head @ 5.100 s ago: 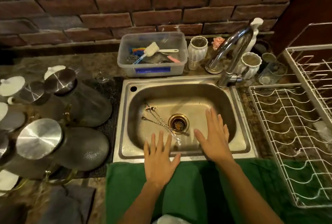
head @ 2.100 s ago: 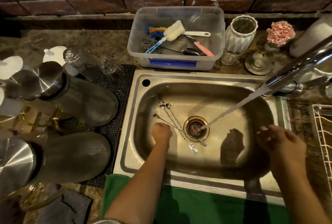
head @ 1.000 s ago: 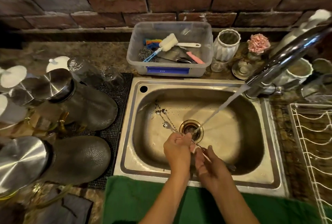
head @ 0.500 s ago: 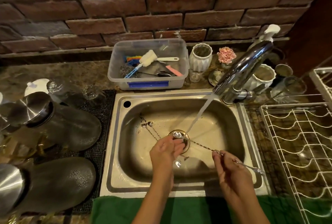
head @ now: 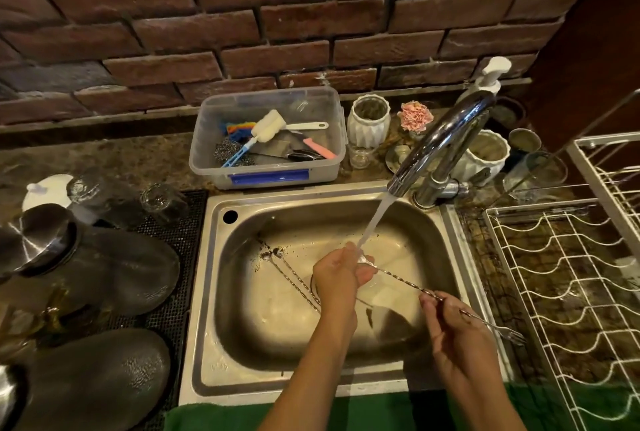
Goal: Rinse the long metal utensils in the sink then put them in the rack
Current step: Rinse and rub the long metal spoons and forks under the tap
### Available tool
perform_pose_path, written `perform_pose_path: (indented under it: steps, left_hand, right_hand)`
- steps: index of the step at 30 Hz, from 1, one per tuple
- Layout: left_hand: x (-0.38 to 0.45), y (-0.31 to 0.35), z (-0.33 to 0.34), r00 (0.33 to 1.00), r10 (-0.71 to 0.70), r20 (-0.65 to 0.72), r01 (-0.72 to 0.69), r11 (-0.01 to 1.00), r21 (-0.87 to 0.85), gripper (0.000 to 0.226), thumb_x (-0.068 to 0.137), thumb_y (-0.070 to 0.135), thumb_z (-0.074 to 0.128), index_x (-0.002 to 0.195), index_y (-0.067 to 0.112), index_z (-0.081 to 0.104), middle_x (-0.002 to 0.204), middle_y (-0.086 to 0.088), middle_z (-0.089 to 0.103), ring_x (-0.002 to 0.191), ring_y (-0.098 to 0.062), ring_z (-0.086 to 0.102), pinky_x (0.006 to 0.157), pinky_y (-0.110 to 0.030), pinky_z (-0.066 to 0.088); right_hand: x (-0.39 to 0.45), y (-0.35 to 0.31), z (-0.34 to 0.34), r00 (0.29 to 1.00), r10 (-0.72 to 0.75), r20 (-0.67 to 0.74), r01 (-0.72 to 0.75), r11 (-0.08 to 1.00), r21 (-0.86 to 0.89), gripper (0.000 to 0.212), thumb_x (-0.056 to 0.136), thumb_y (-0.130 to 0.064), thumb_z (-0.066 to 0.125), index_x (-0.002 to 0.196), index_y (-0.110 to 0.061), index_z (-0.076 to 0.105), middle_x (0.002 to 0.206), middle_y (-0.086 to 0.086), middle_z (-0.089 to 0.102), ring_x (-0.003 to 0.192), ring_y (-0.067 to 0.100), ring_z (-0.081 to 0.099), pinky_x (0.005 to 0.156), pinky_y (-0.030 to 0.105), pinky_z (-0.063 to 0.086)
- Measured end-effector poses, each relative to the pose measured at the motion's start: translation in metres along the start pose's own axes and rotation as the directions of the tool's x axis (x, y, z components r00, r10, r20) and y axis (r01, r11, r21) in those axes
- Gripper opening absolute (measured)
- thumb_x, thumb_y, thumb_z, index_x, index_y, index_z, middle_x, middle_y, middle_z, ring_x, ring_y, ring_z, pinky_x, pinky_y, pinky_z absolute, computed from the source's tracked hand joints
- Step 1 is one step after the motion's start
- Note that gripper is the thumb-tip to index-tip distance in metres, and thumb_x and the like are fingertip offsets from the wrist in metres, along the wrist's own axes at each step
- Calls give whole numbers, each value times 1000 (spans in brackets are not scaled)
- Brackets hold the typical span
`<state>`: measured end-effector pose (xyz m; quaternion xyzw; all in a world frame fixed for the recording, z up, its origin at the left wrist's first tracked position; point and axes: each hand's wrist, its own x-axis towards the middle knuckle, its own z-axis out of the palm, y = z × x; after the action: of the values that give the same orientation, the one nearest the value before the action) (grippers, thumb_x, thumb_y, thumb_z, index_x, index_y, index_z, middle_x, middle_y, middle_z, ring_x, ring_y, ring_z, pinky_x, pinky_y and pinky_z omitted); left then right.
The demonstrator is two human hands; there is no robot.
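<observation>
While water runs from the faucet (head: 446, 140), I hold one spoon (head: 405, 281) across the sink (head: 460, 257), tilted, bowl end high under the stream. Left hand (head: 337, 275) is clenched around the bowl end, water landing right on its fingers. Right hand (head: 453, 330) pinches the twisted shaft past mid-length; the forked tail sticks out beyond it, over the sink's right rim. Two more spoons (head: 294, 275) lie on the sink floor left of my left hand, bowls toward the back-left corner amid dark specks, shafts running under my left wrist. Rack (head: 568, 292) sits on the table just right of the sink, white wire. Tub (head: 266, 167) of brushes stands at the table's back edge behind the sink. Green towel (head: 225, 416) hangs along the front edge.
</observation>
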<state>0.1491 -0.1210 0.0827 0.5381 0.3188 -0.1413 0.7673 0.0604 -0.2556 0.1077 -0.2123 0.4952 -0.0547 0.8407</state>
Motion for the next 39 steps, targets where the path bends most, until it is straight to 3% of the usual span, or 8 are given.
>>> perform_pose_path:
  steps: [6, 10, 13, 18, 23, 29, 35, 39]
  left_hand:
    - [8, -5, 4, 998, -56, 6, 56, 996, -66, 10, 96, 4, 66, 104, 6, 71, 86, -9, 80, 81, -18, 78, 70, -22, 61]
    - [8, -9, 4, 996, -85, 10, 86, 990, -116, 18, 101, 14, 61, 107, -1, 68, 78, -10, 78, 74, -21, 76, 73, -29, 63]
    - [7, -10, 3, 997, -79, -7, 79, 996, -31, 20, 102, 19, 58, 105, 4, 72, 80, -10, 79, 66, -12, 74, 63, -21, 59]
    - [7, -7, 3, 993, -96, 62, 98, 995, -18, 12, 98, 6, 63, 108, 12, 66, 91, -9, 81, 83, -19, 77, 74, -27, 60]
    - [7, -9, 2, 993, -113, 43, 115, 992, -42, 18, 101, 20, 61, 103, 5, 72, 83, -9, 77, 67, -15, 72, 69, -29, 62]
    - [7, -6, 1, 992, -93, 83, 101, 990, -99, 16, 93, -8, 64, 104, 0, 71, 88, -13, 79, 89, -29, 78, 75, -29, 63]
    - [5, -6, 7, 994, -91, 64, 94, 995, -45, 19, 104, 20, 55, 110, 5, 65, 86, -18, 79, 80, -29, 79, 73, -33, 64]
    - [5, -5, 8, 994, -72, 81, 79, 994, -80, 14, 103, 10, 56, 106, 4, 68, 85, -12, 79, 83, -27, 77, 73, -28, 62]
  right_hand:
    - [7, 1, -4, 1000, -10, -8, 10, 1000, -15, 19, 100, 0, 48, 104, 9, 65, 113, 28, 68, 102, 33, 69, 69, 29, 64]
    - [8, 5, -4, 1000, -7, 18, 7, 1000, -16, 20, 100, 0, 48, 109, 9, 63, 112, 30, 67, 99, 32, 71, 65, 26, 64]
    - [8, 6, -2, 1000, -19, 25, 20, 999, -28, 20, 100, 0, 48, 110, 9, 63, 111, 30, 67, 94, 31, 72, 68, 28, 64]
    - [7, 3, -2, 999, -20, 38, 20, 1000, -23, 21, 100, -1, 47, 111, 9, 62, 112, 29, 67, 105, 34, 68, 74, 31, 63]
    - [7, 0, -4, 997, -57, 41, 58, 998, -25, 20, 100, -2, 48, 106, 10, 63, 105, 27, 69, 91, 29, 74, 76, 31, 62]
    - [6, -2, -8, 998, -59, 37, 60, 998, -23, 20, 100, -3, 48, 105, 9, 63, 104, 27, 70, 85, 27, 76, 78, 32, 61]
    - [1, 4, -1, 996, -43, 72, 44, 999, -14, 20, 101, -3, 48, 111, 10, 60, 104, 29, 68, 94, 31, 73, 76, 32, 62]
    - [2, 4, 0, 996, -44, 72, 44, 999, -1, 20, 101, -3, 48, 111, 10, 59, 103, 29, 68, 91, 31, 73, 75, 31, 62]
